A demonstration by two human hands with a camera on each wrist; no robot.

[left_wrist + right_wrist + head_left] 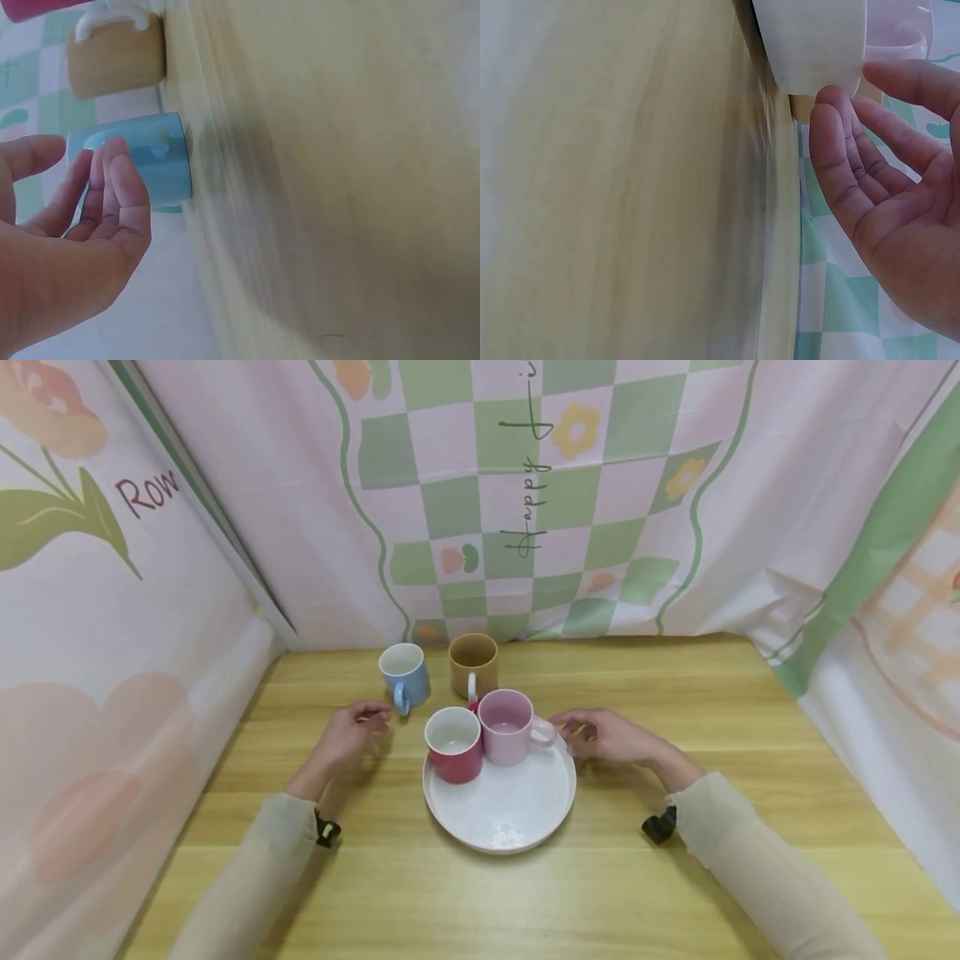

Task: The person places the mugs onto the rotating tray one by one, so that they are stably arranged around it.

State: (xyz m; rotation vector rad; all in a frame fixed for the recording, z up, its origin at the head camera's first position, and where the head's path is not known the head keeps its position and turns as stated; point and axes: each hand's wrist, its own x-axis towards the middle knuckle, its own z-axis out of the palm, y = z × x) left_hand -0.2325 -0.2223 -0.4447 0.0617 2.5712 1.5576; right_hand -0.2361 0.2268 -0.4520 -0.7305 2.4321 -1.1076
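A round white tray [502,814] lies on the table, carrying a red mug [456,764] with a white inside and a pink mug [506,735] whose handle points right. My left hand [358,731] hovers beside a light blue mug [408,681], fingers loosely bent and holding nothing. In the left wrist view the fingers overlap the blue mug [161,176]. At the tray's right edge is my right hand [603,735], near the pink mug's handle. The right wrist view has its thumb and fingertips right at the tray's wall [810,45], with relaxed fingers.
Behind the tray stands a brown mug [474,664] with a white handle. The wooden table [525,910] meets a checkered cloth [510,510] at the back. Printed cloth also hangs at the left and right sides. Dark bands circle both wrists.
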